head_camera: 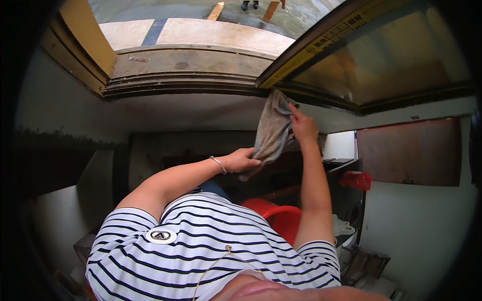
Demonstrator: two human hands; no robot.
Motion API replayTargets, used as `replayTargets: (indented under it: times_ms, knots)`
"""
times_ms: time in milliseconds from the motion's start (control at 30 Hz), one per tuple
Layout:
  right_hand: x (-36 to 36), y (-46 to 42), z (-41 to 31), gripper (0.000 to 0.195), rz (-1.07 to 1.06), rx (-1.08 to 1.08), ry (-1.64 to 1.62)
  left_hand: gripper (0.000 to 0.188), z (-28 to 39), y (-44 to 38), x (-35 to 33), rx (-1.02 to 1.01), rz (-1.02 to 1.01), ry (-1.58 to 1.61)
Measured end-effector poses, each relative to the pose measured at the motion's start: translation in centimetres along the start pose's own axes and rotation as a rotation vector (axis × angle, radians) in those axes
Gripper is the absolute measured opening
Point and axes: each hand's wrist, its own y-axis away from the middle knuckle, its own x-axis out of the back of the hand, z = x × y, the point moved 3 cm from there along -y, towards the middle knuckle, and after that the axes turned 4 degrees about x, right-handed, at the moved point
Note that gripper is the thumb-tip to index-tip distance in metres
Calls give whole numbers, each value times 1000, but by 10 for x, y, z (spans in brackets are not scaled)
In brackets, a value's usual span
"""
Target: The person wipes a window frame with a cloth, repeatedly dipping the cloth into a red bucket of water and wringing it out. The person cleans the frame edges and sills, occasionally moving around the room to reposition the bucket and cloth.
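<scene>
A worn greyish-brown cloth [270, 128] hangs stretched between my two hands. My left hand [243, 160] grips its lower left edge, and a silver bangle circles that wrist. Higher up and to the right, my right hand [303, 126] pinches the cloth's upper right part between thumb and fingers. The cloth's top reaches close to the lower corner of the window sash [271, 81]; whether it touches the frame I cannot tell. Beyond the cloth runs the dirty window track [180, 83].
Left of the sash, the window opening shows a stained sill [188, 64] and wet ground outside, with a person's shoes [250, 5]. Glass [376, 64] fills the right side. Below my right arm is a red plastic bucket [284, 222]. A brown cabinet door [408, 152] is at right.
</scene>
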Motion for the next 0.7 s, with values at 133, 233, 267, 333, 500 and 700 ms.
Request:
replayTargets:
  times_ms: [133,233,267,333,500,700]
  knots:
    - [1,-42,-10,38,-139,322,370,39,22,6,16,-97,46,60]
    - [9,-59,-53,40,-182,510,505,37,30,24,39,-99,99,28]
    - [6,-65,-65,41,-198,558,530,36,30,31,47,-87,115,10]
    - [12,-73,-99,45,-296,593,622,35,27,49,62,-139,239,92]
    - [-6,-78,-146,48,-332,727,559,32,13,108,98,-259,652,43]
    - [-32,-89,-234,53,-370,853,522,29,-8,159,139,-231,874,182]
